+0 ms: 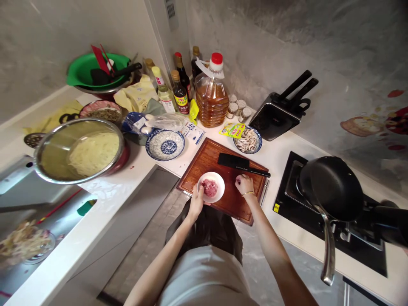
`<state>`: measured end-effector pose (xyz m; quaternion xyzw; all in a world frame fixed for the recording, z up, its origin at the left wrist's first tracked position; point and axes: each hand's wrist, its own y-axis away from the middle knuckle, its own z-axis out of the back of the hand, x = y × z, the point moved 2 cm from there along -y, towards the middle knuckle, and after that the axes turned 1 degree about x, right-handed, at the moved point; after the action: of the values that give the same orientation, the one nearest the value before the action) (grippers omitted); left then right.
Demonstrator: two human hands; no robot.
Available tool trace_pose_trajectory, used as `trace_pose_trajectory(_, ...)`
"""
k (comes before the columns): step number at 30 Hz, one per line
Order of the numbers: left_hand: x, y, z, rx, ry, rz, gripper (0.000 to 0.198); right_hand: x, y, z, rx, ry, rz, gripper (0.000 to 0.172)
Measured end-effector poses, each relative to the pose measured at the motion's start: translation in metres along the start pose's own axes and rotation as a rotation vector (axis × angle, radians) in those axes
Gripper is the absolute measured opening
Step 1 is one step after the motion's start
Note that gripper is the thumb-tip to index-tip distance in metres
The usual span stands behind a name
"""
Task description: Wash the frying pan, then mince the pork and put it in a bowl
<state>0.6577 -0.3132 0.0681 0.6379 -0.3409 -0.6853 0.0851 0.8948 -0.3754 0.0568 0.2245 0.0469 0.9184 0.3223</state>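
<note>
A small white bowl with chopped raw meat inside is gripped at its left rim by my left hand. The bowl is over the front part of the wooden cutting board. To its right, my right hand is over the board with its fingers curled together; a little pinkish stuff shows at the fingertips, too small to name. Behind that hand a black cleaver lies flat, its handle reaching past the board's right edge.
Sliced mushrooms fill a blue-rimmed bowl behind the board, near a knife block. A patterned plate, large oil jug and steel basin with dough stand leftward. On the right, a black wok sits on the stove.
</note>
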Motion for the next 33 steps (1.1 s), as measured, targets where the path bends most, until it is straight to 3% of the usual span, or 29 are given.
trace_pose_trajectory(6,0.0,0.003,-0.005,-0.009,0.003,-0.024,0.059,-0.031,0.017,0.009,-0.083,0.006,-0.123,0.014)
trace_pose_trajectory(10,-0.002,0.005,-0.013,0.015,0.014,-0.016,0.06,-0.033,0.017,0.01,-0.105,-0.094,-0.129,0.015)
trace_pose_trajectory(13,-0.003,0.007,-0.019,0.038,0.032,0.008,0.062,-0.012,0.024,0.02,-0.146,-0.197,-0.069,0.017)
trace_pose_trajectory(17,-0.005,0.009,-0.026,0.068,0.081,0.045,0.065,0.04,0.046,0.034,-0.185,-0.297,0.114,0.025)
trace_pose_trajectory(21,-0.01,0.011,-0.029,0.071,0.102,0.032,0.06,0.09,0.06,0.029,0.067,-0.171,0.426,0.027)
trace_pose_trajectory(25,-0.015,0.014,-0.026,0.037,0.069,-0.045,0.054,0.108,0.054,0.021,0.175,-0.005,0.414,0.043)
trace_pose_trajectory(29,-0.018,0.018,-0.021,0.042,0.063,-0.079,0.055,0.122,0.047,0.023,0.222,-0.004,0.501,0.031)
trace_pose_trajectory(33,-0.021,0.019,-0.016,0.026,0.134,-0.069,0.053,0.134,0.05,0.027,0.215,-0.025,0.579,0.031)
